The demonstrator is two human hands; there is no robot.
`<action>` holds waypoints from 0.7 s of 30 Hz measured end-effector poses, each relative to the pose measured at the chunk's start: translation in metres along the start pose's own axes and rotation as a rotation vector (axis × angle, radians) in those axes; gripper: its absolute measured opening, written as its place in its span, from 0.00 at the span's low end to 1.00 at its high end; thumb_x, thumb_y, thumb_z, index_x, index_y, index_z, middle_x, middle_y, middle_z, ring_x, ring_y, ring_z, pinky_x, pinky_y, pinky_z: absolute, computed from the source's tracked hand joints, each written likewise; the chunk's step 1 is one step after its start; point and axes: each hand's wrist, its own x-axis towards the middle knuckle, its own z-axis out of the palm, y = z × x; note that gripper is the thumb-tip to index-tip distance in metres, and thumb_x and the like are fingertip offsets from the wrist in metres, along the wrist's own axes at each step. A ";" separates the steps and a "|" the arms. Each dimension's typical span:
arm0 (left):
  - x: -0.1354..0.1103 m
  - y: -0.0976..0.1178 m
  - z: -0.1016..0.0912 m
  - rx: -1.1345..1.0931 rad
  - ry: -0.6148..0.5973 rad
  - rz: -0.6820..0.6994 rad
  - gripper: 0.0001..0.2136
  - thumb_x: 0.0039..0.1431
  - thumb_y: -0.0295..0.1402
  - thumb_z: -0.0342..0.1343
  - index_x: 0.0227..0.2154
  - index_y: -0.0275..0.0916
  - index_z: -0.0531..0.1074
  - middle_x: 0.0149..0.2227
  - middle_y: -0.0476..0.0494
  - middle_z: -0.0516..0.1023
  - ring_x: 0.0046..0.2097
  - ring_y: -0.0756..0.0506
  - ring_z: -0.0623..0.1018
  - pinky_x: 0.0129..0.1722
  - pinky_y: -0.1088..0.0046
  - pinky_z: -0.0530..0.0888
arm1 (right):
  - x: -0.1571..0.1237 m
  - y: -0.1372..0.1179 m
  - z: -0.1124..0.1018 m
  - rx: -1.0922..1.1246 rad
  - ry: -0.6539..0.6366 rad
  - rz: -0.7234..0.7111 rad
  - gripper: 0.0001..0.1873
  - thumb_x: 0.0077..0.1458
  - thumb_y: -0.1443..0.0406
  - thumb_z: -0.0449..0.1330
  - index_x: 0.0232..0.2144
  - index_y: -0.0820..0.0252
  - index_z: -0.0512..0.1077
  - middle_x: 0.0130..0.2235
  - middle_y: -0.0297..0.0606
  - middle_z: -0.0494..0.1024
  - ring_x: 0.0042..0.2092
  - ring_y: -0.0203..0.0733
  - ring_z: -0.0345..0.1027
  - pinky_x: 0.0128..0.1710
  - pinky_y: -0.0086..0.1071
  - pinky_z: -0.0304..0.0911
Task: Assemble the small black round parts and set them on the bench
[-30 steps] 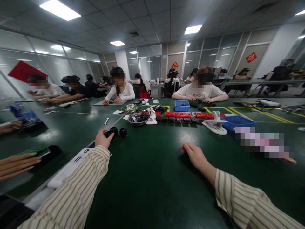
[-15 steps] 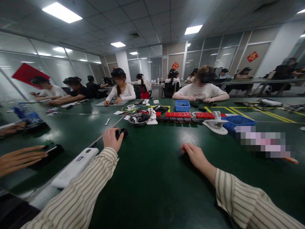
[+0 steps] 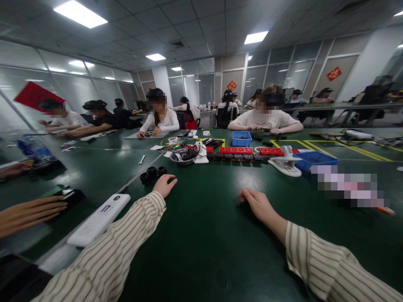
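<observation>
My left hand (image 3: 165, 185) rests on the green table (image 3: 201, 235) just right of three small black round parts (image 3: 153, 173). Its fingers lie loosely on the surface and I see nothing in them. My right hand (image 3: 256, 204) lies palm down near the table's middle, fingers stretched out together and pointing left, holding nothing. Both my sleeves are striped. A white power bank (image 3: 99, 219) lies beside my left forearm.
Ahead are a metal bowl of cables (image 3: 182, 157), red and black strips (image 3: 235, 150), two blue bins (image 3: 241, 139) (image 3: 315, 161) and a white clamp (image 3: 285, 163). A neighbour's hand (image 3: 30, 212) rests at the left by a black item. Several people sit around the far side.
My left hand has moved right, off the black round parts, which now stand uncovered to its left. My right hand has stayed still.
</observation>
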 end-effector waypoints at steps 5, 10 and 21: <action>-0.006 0.004 -0.004 0.046 -0.005 -0.066 0.17 0.55 0.40 0.47 0.40 0.33 0.72 0.43 0.36 0.72 0.48 0.40 0.71 0.50 0.63 0.67 | -0.001 0.000 -0.001 0.063 0.006 0.005 0.23 0.56 0.52 0.44 0.24 0.60 0.70 0.24 0.36 0.70 0.29 0.41 0.65 0.32 0.33 0.56; -0.031 0.067 0.018 0.061 -0.196 0.272 0.23 0.54 0.47 0.47 0.45 0.36 0.70 0.50 0.37 0.70 0.52 0.38 0.68 0.54 0.59 0.64 | -0.006 -0.005 -0.001 0.122 0.051 0.023 0.19 0.57 0.57 0.46 0.22 0.60 0.69 0.22 0.33 0.69 0.28 0.37 0.64 0.32 0.30 0.56; -0.095 0.284 0.068 0.005 -0.546 0.809 0.37 0.53 0.59 0.37 0.60 0.40 0.50 0.63 0.34 0.47 0.63 0.32 0.46 0.57 0.44 0.47 | -0.038 -0.081 -0.142 0.116 0.310 0.031 0.19 0.50 0.53 0.52 0.37 0.61 0.69 0.37 0.38 0.73 0.36 0.36 0.66 0.34 0.28 0.62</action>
